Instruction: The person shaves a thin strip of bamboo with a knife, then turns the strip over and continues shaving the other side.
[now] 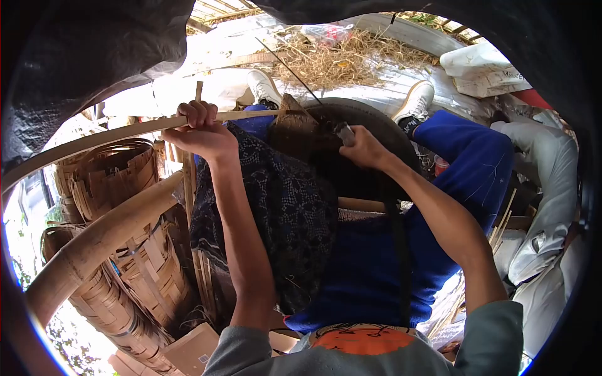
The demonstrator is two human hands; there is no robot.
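Observation:
My left hand (202, 128) is closed around a long pale bamboo strip (125, 131), which curves away to the left edge and runs right to a wooden block (290, 128). At the block, the strip meets a dark blade (304, 114). My right hand (365, 148) grips a grey handle (345, 133) near the dark round tire (376, 119). Whether the handle and the blade are one tool is hard to tell. A dark patterned cloth (282, 207) covers my left thigh.
Woven bamboo baskets (119, 178) and a thick bamboo pole (106, 238) are at the left. Straw shavings (338, 62) lie beyond the tire. A white sack (486, 69) is at the upper right. Another person's pale trousers (545, 163) show at the right.

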